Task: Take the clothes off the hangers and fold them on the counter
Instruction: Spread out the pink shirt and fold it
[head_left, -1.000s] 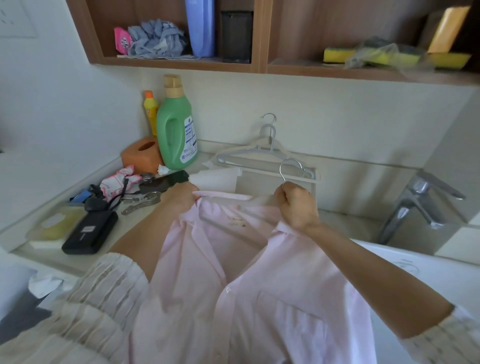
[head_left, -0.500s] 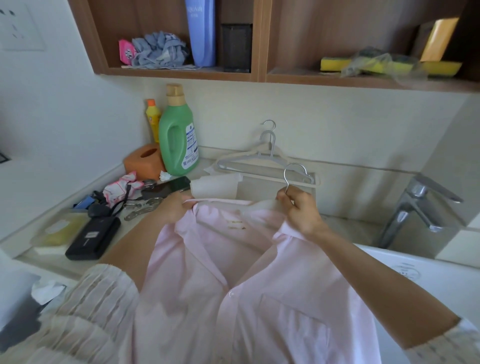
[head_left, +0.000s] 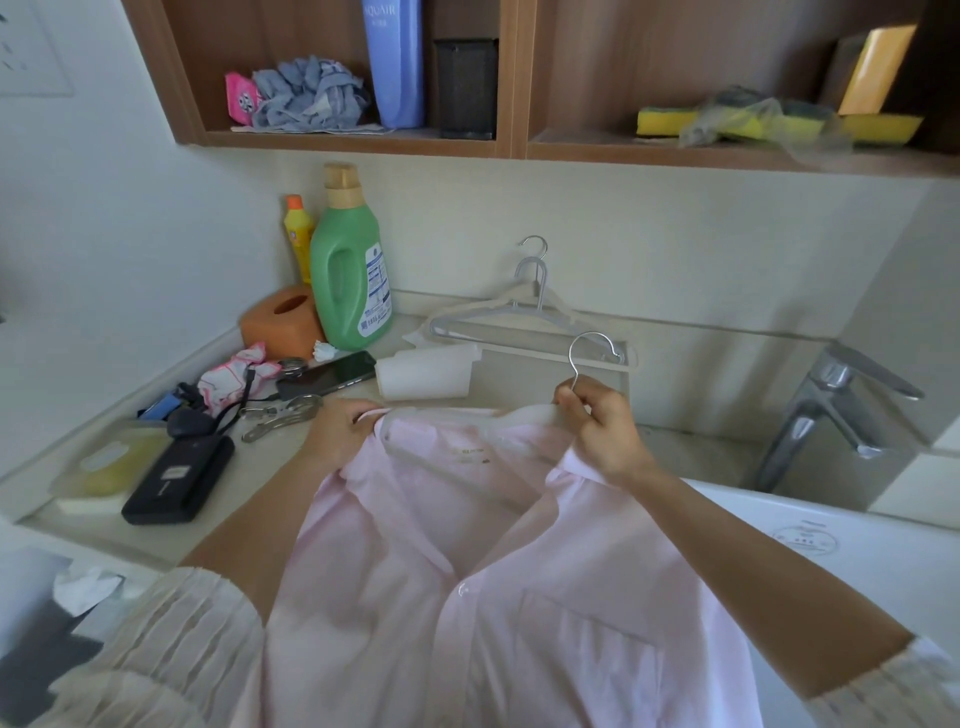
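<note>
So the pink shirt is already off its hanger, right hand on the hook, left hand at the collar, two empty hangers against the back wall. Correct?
Not quite: the pink shirt is still on its hanger, whose white arm runs inside the collar in the head view. The rest holds: the right hand pinches the hook, the left hand grips the collar, and two empty hangers lean against the back wall.

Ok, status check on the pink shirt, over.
Left hand grips the pink shirt at the shoulder. Right hand pinches the hanger at the hook's base. Shirt not off yet. Phone and clips lie on the counter.
</note>
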